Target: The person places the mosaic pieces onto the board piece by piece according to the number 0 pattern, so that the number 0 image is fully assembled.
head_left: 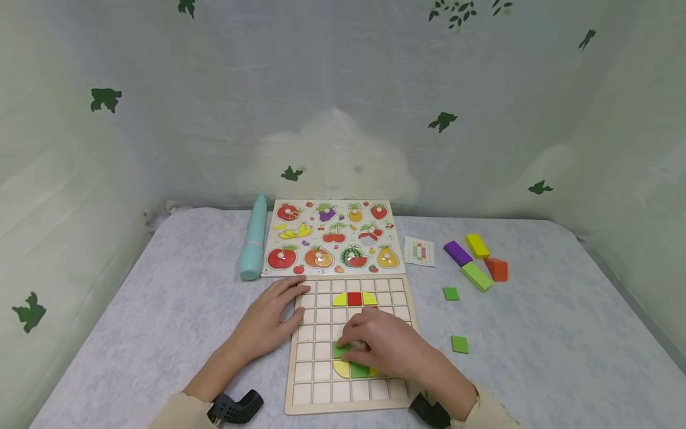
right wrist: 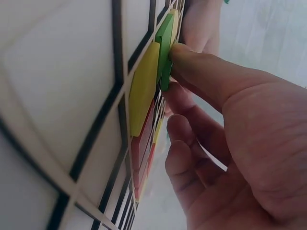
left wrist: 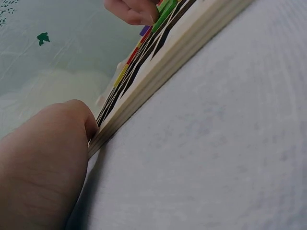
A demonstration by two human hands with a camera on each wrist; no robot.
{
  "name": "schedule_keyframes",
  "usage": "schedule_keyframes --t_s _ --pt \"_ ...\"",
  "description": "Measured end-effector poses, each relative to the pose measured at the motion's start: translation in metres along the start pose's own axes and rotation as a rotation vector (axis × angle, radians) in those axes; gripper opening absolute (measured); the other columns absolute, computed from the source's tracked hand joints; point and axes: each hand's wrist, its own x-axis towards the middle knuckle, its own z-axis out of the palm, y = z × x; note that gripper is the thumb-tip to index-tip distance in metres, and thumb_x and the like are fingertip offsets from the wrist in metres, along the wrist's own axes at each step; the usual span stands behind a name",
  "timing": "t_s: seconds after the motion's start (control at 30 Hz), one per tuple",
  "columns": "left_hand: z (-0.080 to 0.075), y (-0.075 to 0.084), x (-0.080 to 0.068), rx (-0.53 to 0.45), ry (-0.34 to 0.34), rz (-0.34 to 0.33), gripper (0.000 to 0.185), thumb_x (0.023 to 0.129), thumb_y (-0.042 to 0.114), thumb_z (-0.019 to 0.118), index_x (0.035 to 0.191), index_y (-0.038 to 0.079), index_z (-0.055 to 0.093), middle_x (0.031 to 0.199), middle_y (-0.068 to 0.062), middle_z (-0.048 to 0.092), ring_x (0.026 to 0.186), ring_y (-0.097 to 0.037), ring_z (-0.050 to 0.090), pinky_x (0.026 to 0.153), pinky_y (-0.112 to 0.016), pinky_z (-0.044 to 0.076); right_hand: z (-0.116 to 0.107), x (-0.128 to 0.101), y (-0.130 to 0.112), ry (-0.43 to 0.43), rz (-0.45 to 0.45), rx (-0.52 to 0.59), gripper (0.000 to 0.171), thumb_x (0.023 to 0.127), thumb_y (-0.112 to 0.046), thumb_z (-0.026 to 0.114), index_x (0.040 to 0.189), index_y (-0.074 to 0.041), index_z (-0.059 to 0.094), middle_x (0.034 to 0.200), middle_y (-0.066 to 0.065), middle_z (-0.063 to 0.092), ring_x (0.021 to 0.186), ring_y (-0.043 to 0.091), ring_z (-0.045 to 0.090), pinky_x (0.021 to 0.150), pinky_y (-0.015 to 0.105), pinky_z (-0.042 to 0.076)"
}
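Head view: left hand (head_left: 270, 322) lies flat, fingers straight, on left edge of wooden grid board (head_left: 321, 381); right hand (head_left: 388, 348) curls over green square tile (head_left: 340, 350) mid-board. L wrist: palm (left wrist: 45, 163) presses board's edge (left wrist: 158, 72). R wrist: thumb tip (right wrist: 184, 60) pushes the green tile (right wrist: 165, 52) beside yellow piece (right wrist: 144, 86); other fingers loosely bent.

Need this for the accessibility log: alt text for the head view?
A person's right hand presses coloured pieces onto a wooden grid board while the left hand rests flat on the board's left edge. Behind it lie a fruit peg puzzle and a teal tube; loose coloured blocks sit to the right.
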Motion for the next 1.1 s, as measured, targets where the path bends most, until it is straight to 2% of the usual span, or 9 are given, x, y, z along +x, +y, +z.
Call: schedule_keyframes --t_s 0.27,0.5,0.7,0.93,1.1 --pt "0.000 0.000 0.000 -0.007 0.001 -0.007 0.043 0.094 0.020 0.071 0.136 0.010 0.066 0.152 -0.007 0.054 0.142 -0.028 0.048 0.114 -0.053 0.044 -0.002 -0.002 0.001 -0.012 -0.009 0.004 0.017 0.094 -0.031 0.077 0.110 -0.026 0.081 0.105 -0.016 0.071 0.094 0.001 0.057 0.083 0.018 0.051" --pt "0.000 0.000 0.000 -0.011 0.004 0.002 0.043 0.094 0.019 0.071 0.135 0.009 0.066 0.151 -0.007 0.054 0.142 -0.027 0.048 0.114 -0.052 0.044 -0.017 -0.011 0.010 -0.014 0.069 0.024 0.021 0.095 -0.030 0.076 0.115 -0.025 0.079 0.108 -0.015 0.072 0.100 0.005 0.059 0.088 0.026 0.054" --pt "-0.002 0.001 0.000 -0.019 0.003 0.005 0.044 0.094 0.018 0.072 0.136 0.009 0.065 0.151 -0.007 0.054 0.142 -0.027 0.048 0.114 -0.051 0.045 -0.037 -0.022 0.032 -0.004 0.149 0.036 0.022 0.093 -0.024 0.077 0.116 -0.024 0.079 0.110 -0.016 0.073 0.105 0.007 0.061 0.092 0.032 0.056" --pt "-0.002 0.001 0.000 -0.025 0.000 0.002 0.043 0.094 0.018 0.072 0.135 0.009 0.066 0.151 -0.008 0.054 0.142 -0.027 0.048 0.114 -0.051 0.044 -0.059 -0.040 0.064 -0.006 0.272 0.077 0.029 0.092 -0.019 0.078 0.121 -0.020 0.076 0.115 -0.009 0.071 0.098 0.012 0.059 0.078 0.026 0.054" --pt "-0.002 0.002 0.000 -0.025 0.002 0.002 0.042 0.094 0.018 0.072 0.135 0.009 0.066 0.151 -0.008 0.054 0.142 -0.027 0.048 0.114 -0.051 0.045 -0.070 -0.051 0.086 0.047 0.286 0.078 0.030 0.092 -0.017 0.078 0.121 -0.017 0.075 0.116 -0.006 0.073 0.098 0.013 0.060 0.076 0.025 0.054"
